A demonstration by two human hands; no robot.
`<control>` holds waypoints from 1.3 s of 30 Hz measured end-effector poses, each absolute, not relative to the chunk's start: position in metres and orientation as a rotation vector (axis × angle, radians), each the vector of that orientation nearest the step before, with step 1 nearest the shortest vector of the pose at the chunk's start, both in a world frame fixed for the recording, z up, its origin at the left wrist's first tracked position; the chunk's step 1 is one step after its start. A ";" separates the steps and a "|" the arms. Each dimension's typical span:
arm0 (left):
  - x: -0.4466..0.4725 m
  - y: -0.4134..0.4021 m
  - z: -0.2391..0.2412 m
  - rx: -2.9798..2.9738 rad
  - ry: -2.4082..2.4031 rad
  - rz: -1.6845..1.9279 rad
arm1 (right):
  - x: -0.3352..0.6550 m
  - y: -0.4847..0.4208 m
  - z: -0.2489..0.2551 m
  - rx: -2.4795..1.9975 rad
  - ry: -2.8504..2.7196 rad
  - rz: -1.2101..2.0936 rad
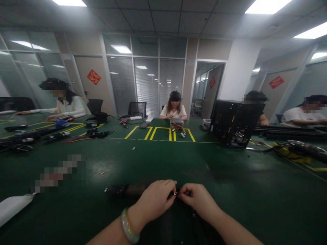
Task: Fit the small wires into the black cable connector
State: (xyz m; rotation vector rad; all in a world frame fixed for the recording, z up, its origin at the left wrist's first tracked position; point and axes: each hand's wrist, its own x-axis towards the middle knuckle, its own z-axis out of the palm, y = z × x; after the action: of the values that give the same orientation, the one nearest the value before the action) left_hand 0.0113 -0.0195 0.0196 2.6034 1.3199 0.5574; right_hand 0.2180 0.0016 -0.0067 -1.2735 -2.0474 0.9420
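Note:
A dark tube-like part (122, 190) with ribbed rings and a small metal tip at its left end lies on the green table, running behind my left hand (158, 196). My left hand, with a pale bangle (129, 226) on the wrist, is closed in a pinch. At its fingertips shows a small brass-coloured end piece (175, 193). Close on the right, my right hand (198, 198) is pinched too, its fingertips near that end piece; what they grip is dark and hard to see. Below the hands a long dark shape (195, 221) runs toward me, barely distinct from the table.
A black computer case (231, 126) stands at the back right. Cables and black parts (94, 133) lie at the left. Across the table a person (173, 109) sits behind a metal box with wires (176, 124). White material (15, 207) lies at the near left.

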 end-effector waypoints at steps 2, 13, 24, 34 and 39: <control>0.011 -0.019 0.020 2.603 1.324 0.558 | 0.218 0.001 -0.006 -1.274 -2.050 0.943; 0.012 -0.020 0.019 2.596 1.321 0.569 | 0.217 0.002 -0.008 -1.290 -2.039 0.938; 0.011 -0.022 0.024 2.595 1.313 0.562 | 0.216 0.000 -0.004 -1.292 -2.042 0.956; 0.012 -0.022 0.023 2.588 1.324 0.570 | 0.217 0.000 -0.004 -1.297 -2.048 0.944; 0.011 -0.020 0.020 2.592 1.322 0.580 | 0.217 0.000 -0.004 -1.297 -2.033 0.961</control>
State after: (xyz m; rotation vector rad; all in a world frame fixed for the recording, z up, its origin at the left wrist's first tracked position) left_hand 0.0112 -0.0205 0.0204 2.5920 1.3222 0.5799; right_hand 0.2167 0.0000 -0.0035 -1.2965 -2.0335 0.9610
